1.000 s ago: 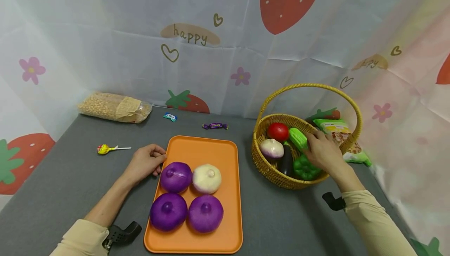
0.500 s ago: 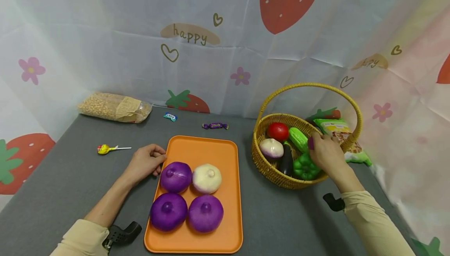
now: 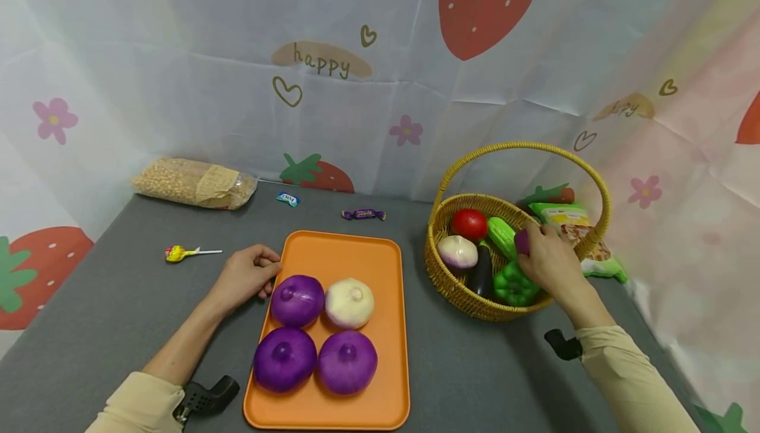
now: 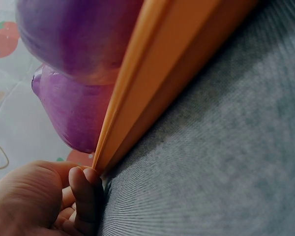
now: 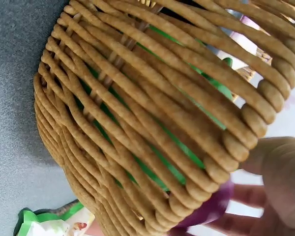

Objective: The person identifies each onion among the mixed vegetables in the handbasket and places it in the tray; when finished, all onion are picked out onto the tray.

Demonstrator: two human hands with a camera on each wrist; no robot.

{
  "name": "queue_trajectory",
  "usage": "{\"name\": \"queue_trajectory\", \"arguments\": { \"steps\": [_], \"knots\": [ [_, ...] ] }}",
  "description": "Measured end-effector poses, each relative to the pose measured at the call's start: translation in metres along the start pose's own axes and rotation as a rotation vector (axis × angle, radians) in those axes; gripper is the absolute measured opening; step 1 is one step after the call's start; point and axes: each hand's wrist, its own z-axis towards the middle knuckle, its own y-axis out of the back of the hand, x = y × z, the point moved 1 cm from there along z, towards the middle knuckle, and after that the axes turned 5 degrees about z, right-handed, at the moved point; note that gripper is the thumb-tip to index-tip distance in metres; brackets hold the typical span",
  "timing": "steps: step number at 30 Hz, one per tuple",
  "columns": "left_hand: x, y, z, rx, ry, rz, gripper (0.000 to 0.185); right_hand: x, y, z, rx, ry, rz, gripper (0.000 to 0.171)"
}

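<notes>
The right hand, at the basket's three o'clock, grips a purple vegetable in its fingers; a green pepper lies at that vegetable's six o'clock. The left hand pinches the orange tray's rim at ten o'clock, fingers curled. Four round vegetables sit on the tray.

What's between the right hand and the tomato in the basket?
Head view: from the right hand toward the tomato lie the purple item that hand grips, mostly hidden, then the green cucumber.
</notes>
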Motion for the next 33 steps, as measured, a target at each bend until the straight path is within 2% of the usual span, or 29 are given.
{"name": "queue_trajectory", "arguments": {
  "steps": [7,11,18,33],
  "knots": [
    [0.001,-0.001,0.001,0.004,-0.006,-0.008,0.023,0.016,0.004,0.002,-0.14,-0.049,0.117,0.056],
    [0.001,-0.001,0.001,0.003,-0.007,-0.006,0.023,0.033,0.01,-0.001,-0.169,-0.034,0.179,0.055],
    [0.0,0.0,0.0,0.003,-0.008,-0.002,0.023,0.064,0.015,-0.009,-0.177,0.01,0.248,0.059],
    [-0.002,0.001,-0.001,0.005,-0.012,-0.005,0.024,0.119,0.006,-0.025,-0.14,0.193,0.376,0.065]
  ]
}}
